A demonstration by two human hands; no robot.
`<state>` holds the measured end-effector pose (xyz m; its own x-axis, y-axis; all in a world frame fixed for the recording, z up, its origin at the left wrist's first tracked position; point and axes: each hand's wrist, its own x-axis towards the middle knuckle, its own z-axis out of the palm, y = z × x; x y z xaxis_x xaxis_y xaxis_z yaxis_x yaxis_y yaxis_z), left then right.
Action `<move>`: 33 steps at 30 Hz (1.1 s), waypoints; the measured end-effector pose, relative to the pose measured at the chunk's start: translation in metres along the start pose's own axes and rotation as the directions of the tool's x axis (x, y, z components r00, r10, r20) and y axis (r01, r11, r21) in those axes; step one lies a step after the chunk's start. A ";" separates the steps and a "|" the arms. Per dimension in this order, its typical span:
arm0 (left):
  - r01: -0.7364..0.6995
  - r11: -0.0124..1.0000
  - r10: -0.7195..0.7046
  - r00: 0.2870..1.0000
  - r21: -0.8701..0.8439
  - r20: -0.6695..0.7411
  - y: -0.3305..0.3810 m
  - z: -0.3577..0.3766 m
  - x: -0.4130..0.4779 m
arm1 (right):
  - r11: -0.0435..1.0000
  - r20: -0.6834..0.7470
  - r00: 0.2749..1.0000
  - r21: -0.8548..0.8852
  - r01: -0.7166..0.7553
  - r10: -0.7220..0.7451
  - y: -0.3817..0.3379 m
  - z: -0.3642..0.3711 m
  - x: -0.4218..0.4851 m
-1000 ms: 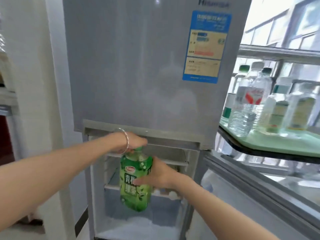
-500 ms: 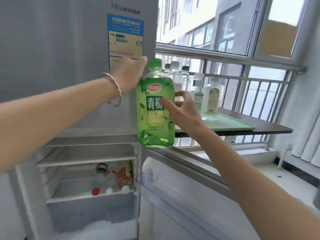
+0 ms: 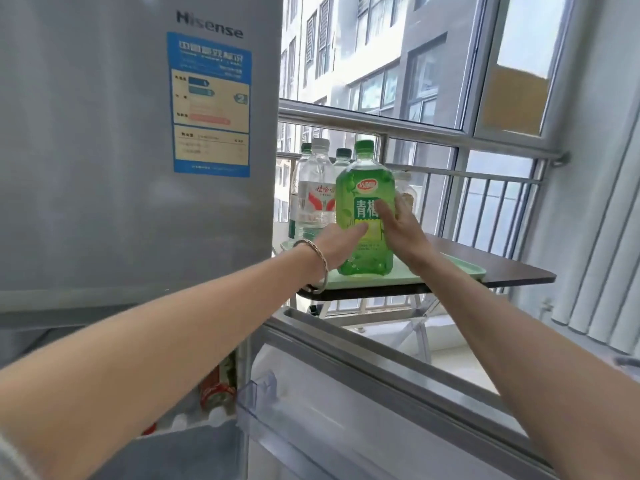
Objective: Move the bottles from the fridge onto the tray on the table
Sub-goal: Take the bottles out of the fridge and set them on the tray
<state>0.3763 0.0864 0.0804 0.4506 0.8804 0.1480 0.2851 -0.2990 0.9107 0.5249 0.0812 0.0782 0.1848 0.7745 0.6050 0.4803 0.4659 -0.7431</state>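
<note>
Fridge [image 3: 104, 150] door: brand "Hisense" at top. Blue sticker [image 3: 210, 103] below it: Chinese header unreadable, large "2" at right edge, remaining small print blurred. Green bottle [image 3: 365, 216]: red oval logo illegible, big white characters "青梅", second partly hidden by hand. Clear bottle [image 3: 313, 199]: red-white label, characters too blurred.

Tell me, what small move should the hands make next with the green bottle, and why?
Probably let go and pull both hands back. The green bottle appears to stand upright on the tray, in front of the other bottles, with the left hand and right hand on its sides.
</note>
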 end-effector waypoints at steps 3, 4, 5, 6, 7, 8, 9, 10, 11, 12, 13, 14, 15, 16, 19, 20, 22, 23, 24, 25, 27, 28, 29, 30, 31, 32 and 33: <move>-0.019 1.000 0.019 1.000 0.005 -0.025 -0.012 0.006 0.013 | 0.999 0.079 0.996 -0.022 -0.038 0.040 0.020 0.000 -0.002; -0.037 0.999 0.037 0.999 0.004 -0.027 -0.016 0.008 0.017 | 0.996 0.091 0.994 -0.061 -0.058 0.063 0.030 0.001 0.002; -0.043 0.999 0.043 0.998 0.010 -0.036 -0.019 0.010 0.019 | 0.992 0.102 0.991 -0.101 -0.079 0.090 0.034 0.001 0.003; -0.050 0.998 0.051 0.997 0.023 -0.059 -0.022 0.012 0.020 | 0.989 0.119 0.988 -0.124 -0.085 0.100 0.039 0.002 0.006; -0.057 0.997 0.062 0.993 0.059 -0.097 -0.025 0.013 0.021 | 0.985 0.129 0.986 -0.149 -0.081 0.101 0.043 0.002 0.010; -0.075 0.990 0.091 0.986 0.117 -0.141 -0.028 0.014 0.021 | 0.982 0.131 0.985 -0.169 -0.090 0.112 0.048 0.003 0.013; -0.093 0.979 0.125 0.977 0.181 -0.170 -0.029 0.014 0.018 | 0.978 0.120 0.982 -0.168 -0.121 0.142 0.050 0.003 0.015; -0.115 0.967 0.158 0.970 0.229 -0.182 -0.031 0.015 0.017 | 0.973 0.104 0.977 -0.163 -0.166 0.184 0.054 0.004 0.018; -0.126 0.960 0.172 0.970 0.248 -0.173 -0.032 0.014 0.017 | 0.968 0.088 0.972 -0.151 -0.203 0.217 0.056 0.005 0.020; -0.132 0.958 0.175 0.972 0.254 -0.156 -0.032 0.013 0.017 | 0.964 0.067 0.969 -0.143 -0.226 0.238 0.059 0.007 0.023; -0.122 0.956 0.162 0.978 0.268 -0.133 -0.031 0.011 0.017 | 0.961 0.051 0.969 -0.148 -0.233 0.243 0.061 0.010 0.025; -0.110 0.949 0.150 0.982 0.296 -0.116 -0.029 0.010 0.016 | 0.961 0.044 0.970 -0.153 -0.232 0.241 0.063 0.014 0.026; -0.095 0.942 0.132 0.987 0.321 -0.093 -0.028 0.010 0.016 | 0.959 0.039 0.969 -0.156 -0.235 0.244 0.062 0.018 0.026; -0.089 0.936 0.121 0.990 0.342 -0.075 -0.027 0.010 0.015 | 0.959 0.040 0.969 -0.161 -0.235 0.244 0.062 0.020 0.026; -0.101 0.937 0.129 0.990 0.335 -0.064 -0.024 0.009 0.011 | 0.955 0.031 0.971 -0.193 -0.226 0.236 0.058 0.023 0.026; -0.115 0.942 0.147 0.986 0.315 -0.080 -0.024 0.007 0.008 | 0.959 -0.038 0.981 -0.204 -0.195 0.192 0.053 0.024 0.024; -0.139 0.952 0.185 0.971 0.273 -0.151 -0.022 -0.004 -0.002 | 0.969 -0.285 0.958 -0.244 -0.049 -0.024 0.036 0.033 0.017; -0.145 0.953 0.200 0.961 0.266 -0.190 -0.022 -0.012 -0.008 | 0.959 -0.404 0.899 -0.279 0.057 -0.171 0.023 0.040 0.010; -0.152 0.950 0.215 0.952 0.273 -0.218 -0.022 -0.020 -0.015 | 0.939 -0.468 0.834 -0.303 0.161 -0.294 0.008 0.048 0.002; -0.146 0.950 0.215 0.948 0.277 -0.236 -0.022 -0.028 -0.023 | 0.915 -0.462 0.800 -0.309 0.260 -0.383 -0.007 0.058 -0.006; -0.119 0.947 0.194 0.953 0.300 -0.234 -0.028 -0.046 -0.042 | 0.868 -0.324 0.813 -0.297 0.398 -0.484 -0.033 0.086 -0.023; -0.084 0.943 0.165 0.959 0.323 -0.232 -0.038 -0.059 -0.056 | 0.846 -0.224 0.827 -0.287 0.449 -0.515 -0.040 0.108 -0.035; -0.054 0.934 0.140 0.965 0.353 -0.221 -0.045 -0.068 -0.065 | 0.824 -0.137 0.831 -0.291 0.487 -0.540 -0.045 0.124 -0.042; -0.001 0.918 0.098 0.969 0.397 -0.226 -0.059 -0.082 -0.079 | 0.816 -0.055 0.840 -0.277 0.507 -0.540 -0.047 0.148 -0.054; 0.048 0.894 0.059 0.973 0.446 -0.223 -0.073 -0.094 -0.089 | 0.814 0.008 0.846 -0.268 0.515 -0.533 -0.048 0.167 -0.063; 0.110 0.875 -0.001 0.974 0.471 -0.227 -0.090 -0.108 -0.099 | 0.812 0.075 0.851 -0.268 0.519 -0.520 -0.048 0.188 -0.074; 0.165 0.859 -0.057 0.972 0.484 -0.230 -0.108 -0.121 -0.109 | 0.805 0.154 0.853 -0.282 0.522 -0.499 -0.046 0.207 -0.084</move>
<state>0.1944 0.0674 0.0129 0.2272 0.9570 0.1806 0.7291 -0.2900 0.6200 0.3095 0.0835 0.0029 -0.2143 0.4938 0.8428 0.7249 0.6587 -0.2016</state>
